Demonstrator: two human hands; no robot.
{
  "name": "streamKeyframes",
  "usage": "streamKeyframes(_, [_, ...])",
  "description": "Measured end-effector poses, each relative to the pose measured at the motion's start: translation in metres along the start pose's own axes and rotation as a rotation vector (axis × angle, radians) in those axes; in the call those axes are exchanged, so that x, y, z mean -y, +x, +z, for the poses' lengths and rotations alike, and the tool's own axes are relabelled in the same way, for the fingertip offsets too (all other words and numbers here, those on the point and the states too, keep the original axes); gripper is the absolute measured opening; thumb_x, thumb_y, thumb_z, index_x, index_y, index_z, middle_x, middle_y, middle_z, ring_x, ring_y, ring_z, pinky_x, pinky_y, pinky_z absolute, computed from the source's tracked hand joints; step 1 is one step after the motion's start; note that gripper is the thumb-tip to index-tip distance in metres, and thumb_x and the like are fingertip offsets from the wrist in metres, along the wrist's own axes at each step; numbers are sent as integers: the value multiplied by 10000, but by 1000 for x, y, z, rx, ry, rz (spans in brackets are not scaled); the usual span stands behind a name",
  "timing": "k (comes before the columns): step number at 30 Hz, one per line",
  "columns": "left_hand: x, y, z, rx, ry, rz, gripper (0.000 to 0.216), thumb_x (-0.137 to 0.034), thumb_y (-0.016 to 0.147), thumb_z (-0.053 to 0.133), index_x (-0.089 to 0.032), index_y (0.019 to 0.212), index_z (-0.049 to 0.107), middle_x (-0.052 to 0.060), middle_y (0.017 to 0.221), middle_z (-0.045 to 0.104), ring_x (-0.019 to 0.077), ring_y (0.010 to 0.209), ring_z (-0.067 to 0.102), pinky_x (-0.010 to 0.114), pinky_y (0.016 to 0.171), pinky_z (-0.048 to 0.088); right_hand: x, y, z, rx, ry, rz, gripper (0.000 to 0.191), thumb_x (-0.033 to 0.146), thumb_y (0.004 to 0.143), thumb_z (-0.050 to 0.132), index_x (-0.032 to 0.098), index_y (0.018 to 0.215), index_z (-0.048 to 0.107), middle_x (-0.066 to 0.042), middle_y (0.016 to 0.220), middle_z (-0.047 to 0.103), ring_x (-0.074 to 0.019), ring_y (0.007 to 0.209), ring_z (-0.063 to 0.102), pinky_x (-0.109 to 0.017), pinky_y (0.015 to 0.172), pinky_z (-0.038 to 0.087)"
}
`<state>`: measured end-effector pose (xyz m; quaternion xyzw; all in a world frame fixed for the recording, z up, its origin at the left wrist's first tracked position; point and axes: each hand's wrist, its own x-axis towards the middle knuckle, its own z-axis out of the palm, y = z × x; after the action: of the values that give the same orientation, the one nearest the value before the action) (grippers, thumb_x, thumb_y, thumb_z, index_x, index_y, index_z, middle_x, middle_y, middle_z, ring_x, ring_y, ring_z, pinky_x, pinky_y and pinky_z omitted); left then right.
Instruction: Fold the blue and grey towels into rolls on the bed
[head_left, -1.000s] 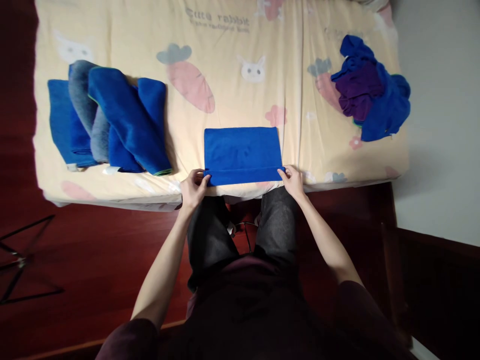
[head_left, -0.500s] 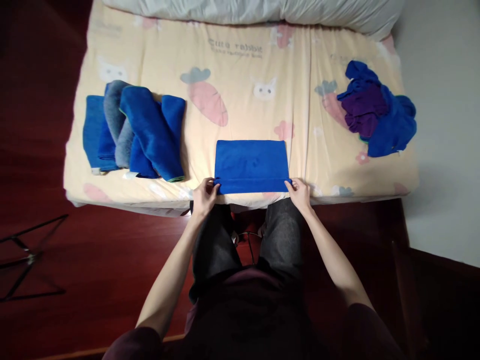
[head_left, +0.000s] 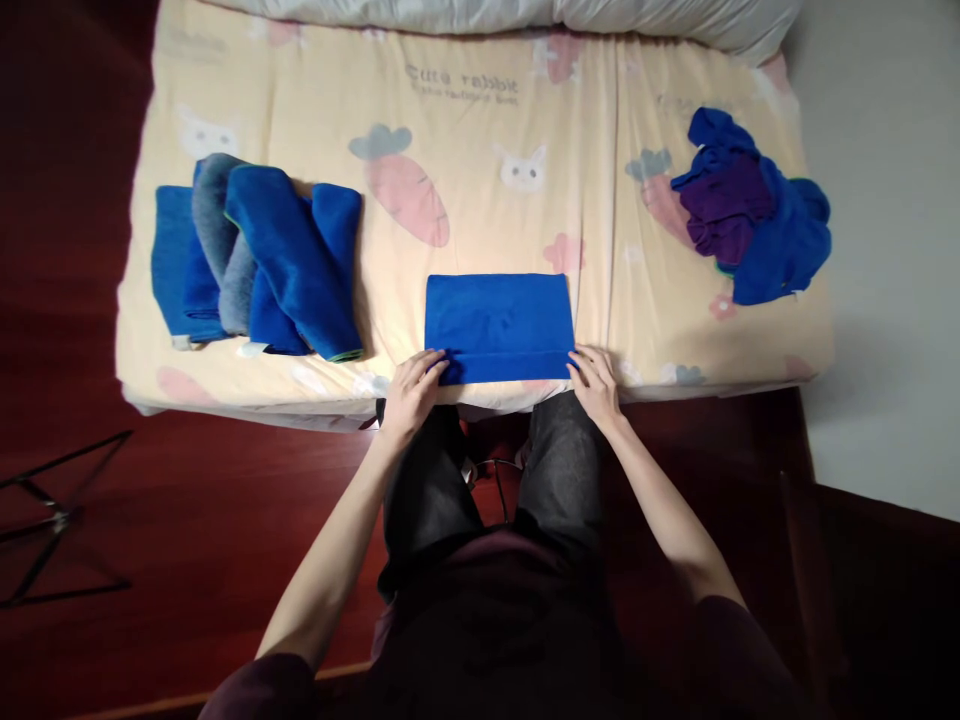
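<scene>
A blue towel (head_left: 499,315) lies flat near the front edge of the bed, with a narrow strip folded over along its near side. My left hand (head_left: 412,388) rests at the towel's near left corner, fingers stretched out and touching the fold. At the near right corner, the fingertips of my right hand (head_left: 598,385) press on the other end of the fold, the fingers slightly apart. Neither hand is closed round the cloth. Both thumbs are partly hard to make out.
Rolled or folded blue and grey towels (head_left: 292,260) lie in a heap at left. A crumpled pile of blue cloths (head_left: 787,240) with a purple cloth (head_left: 724,205) is at right. White bedding (head_left: 487,15) lines the far side of the patterned bed sheet (head_left: 480,200).
Both hands have loosened their pinch on the fold's ends, and their fingers now lie stretched over the towel's corners. The towel stays in place while the view shifts slightly.
</scene>
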<state>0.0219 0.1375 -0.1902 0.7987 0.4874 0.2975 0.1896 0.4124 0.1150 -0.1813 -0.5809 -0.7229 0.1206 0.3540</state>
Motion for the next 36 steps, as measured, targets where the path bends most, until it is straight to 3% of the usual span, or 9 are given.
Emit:
streamKeyframes(3, [-7, 2, 1, 141, -63, 93, 359, -298, 1075, 491, -260, 1393, 652, 110, 1501, 637, 285, 1493, 501, 550, 1215, 443, 2, -1, -4, 162, -16, -80, 313, 287, 1057, 566, 257, 1323, 730, -108, 1444, 686, -298, 1395, 609, -545, 1194, 491])
streamKeyframes(7, [-15, 9, 2, 208, -67, 33, 446, -379, 1047, 537, -237, 1461, 620, 129, 1562, 583, 317, 1536, 452, 593, 1264, 389, 4, 1, -6, 334, -35, -86, 417, 323, 1044, 597, 272, 1454, 658, -91, 1550, 607, -310, 1483, 535, -574, 1219, 450])
streamKeyframes(11, [-13, 14, 1, 262, -45, 2, 513, -379, 1030, 534, -227, 1517, 580, 122, 1597, 546, 324, 1554, 424, 599, 1284, 358, 3, 8, -5, 355, -49, -69, 472, 294, 1031, 602, 256, 1501, 621, -88, 1561, 594, -301, 1478, 541, -542, 1203, 453])
streamKeyframes(16, [2, 24, 1, 281, -44, -3, 508, -230, 976, 512, -226, 1471, 623, 118, 1541, 605, 310, 1496, 500, 557, 1255, 392, -4, 23, -1, 365, -67, -57, 522, 156, 953, 589, 244, 1462, 662, -83, 1468, 677, -302, 1377, 625, -526, 1153, 474])
streamKeyframes(21, [11, 45, 1, 264, -69, -68, 523, -147, 838, 560, -221, 1333, 712, 114, 1371, 722, 303, 1312, 645, 528, 1188, 452, -13, 43, 3, 365, -55, -29, 576, 37, 828, 601, 206, 1362, 735, -99, 1270, 780, -305, 1190, 704, -502, 1059, 508])
streamKeyframes(26, [13, 54, -7, 210, -179, -185, 450, -260, 821, 625, -224, 1252, 751, 96, 1298, 759, 301, 1226, 696, 491, 1142, 505, -18, 53, 4, 303, 93, 51, 479, 33, 816, 620, 240, 1204, 810, -66, 1165, 802, -268, 1103, 717, -472, 1050, 534])
streamKeyframes(31, [16, 48, -12, 109, -282, -339, 407, -462, 895, 645, -206, 1191, 761, 102, 1213, 789, 271, 1068, 751, 395, 1004, 580, -28, 49, 11, 224, 296, 208, 269, 246, 909, 697, 251, 1146, 825, -75, 1161, 788, -254, 1102, 717, -415, 953, 598])
streamKeyframes(36, [17, 47, -6, -34, -251, -437, 458, -570, 889, 658, -182, 1117, 746, 106, 1076, 799, 247, 945, 741, 349, 895, 584, -37, 47, 20, 167, 382, 362, 349, 457, 895, 750, 217, 1141, 811, -98, 1137, 776, -264, 1050, 726, -416, 927, 606])
